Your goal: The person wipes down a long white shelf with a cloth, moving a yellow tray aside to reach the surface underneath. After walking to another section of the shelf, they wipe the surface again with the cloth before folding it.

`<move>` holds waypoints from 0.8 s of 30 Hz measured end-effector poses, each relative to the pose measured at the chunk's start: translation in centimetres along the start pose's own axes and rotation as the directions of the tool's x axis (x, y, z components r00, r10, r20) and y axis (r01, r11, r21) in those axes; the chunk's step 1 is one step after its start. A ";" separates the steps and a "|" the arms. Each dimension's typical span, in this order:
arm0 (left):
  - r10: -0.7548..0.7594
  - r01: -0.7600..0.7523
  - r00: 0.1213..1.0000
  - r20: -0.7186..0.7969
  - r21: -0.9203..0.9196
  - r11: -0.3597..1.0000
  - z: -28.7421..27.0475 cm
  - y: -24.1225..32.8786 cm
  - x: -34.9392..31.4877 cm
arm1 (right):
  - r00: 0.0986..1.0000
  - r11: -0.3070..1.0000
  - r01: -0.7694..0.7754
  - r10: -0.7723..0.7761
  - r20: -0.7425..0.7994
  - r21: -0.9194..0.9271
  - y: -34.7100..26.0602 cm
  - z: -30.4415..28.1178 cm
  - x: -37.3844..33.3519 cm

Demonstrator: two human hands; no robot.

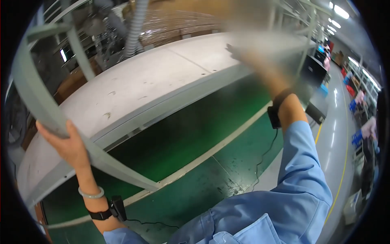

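Note:
My left hand (69,148) lies against a pale grey-green metal post (42,95) at the left, fingers stretched out and apart. My right arm reaches forward over the long white tabletop (150,77). Motion smears my right hand (248,57); a few dark fingertips show at its left side, but its grip is unreadable. Just above it is a blurred greyish-tan shape (252,20), and I cannot make out what it is or whether the hand touches it.
Behind the table are film-wrapped cardboard boxes (178,24) and a grey corrugated hose (135,28). Cables trail from the black straps on both wrists. A dark box-shaped thing (313,71) stands past the table's right end, beside an aisle (335,134) with people and workstations.

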State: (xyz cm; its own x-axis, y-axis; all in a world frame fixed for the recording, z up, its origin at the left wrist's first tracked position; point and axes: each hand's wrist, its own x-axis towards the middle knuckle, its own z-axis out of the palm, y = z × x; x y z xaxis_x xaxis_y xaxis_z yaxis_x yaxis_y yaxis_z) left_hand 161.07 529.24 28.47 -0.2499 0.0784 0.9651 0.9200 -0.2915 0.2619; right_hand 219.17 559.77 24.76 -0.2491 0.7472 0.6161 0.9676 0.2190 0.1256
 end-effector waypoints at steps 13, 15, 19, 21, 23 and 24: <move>0.059 -0.059 0.998 0.019 -0.004 0.998 -0.8 -1.1 0.0 | 0.054 -0.031 0.964 -0.949 -0.312 0.264 -53.2 -12.7 7.5; 0.069 -0.069 0.997 0.015 0.004 0.998 -0.7 -1.9 -0.3 | 0.467 0.393 0.607 -0.880 0.091 0.690 -55.7 -14.0 2.8; 0.040 -0.040 0.999 0.017 0.003 0.999 0.4 -0.4 -0.1 | 0.426 0.185 0.693 -0.885 -0.189 0.697 -51.0 -8.8 6.1; 0.042 -0.043 0.999 0.028 0.034 0.999 0.4 -0.9 -0.5 | 0.460 0.345 0.678 -0.888 -0.008 0.649 -45.8 -7.5 7.5; 0.047 -0.049 0.998 0.028 0.048 0.998 0.3 -0.5 -0.5 | 0.447 0.439 0.817 -0.892 0.071 0.375 -37.5 -3.8 10.1; 0.038 -0.040 0.999 0.027 0.070 0.997 0.3 -1.0 -0.8 | 0.598 0.624 0.635 -0.771 0.221 0.456 -32.9 -4.1 9.7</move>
State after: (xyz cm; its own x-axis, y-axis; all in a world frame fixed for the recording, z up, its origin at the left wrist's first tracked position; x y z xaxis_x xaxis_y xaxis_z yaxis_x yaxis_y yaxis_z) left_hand 160.45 529.74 27.42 -0.2067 0.0930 0.9740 0.9481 -0.2268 0.2229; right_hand 185.07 557.30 29.79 -0.9036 0.4165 0.1002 0.4264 0.8971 0.1155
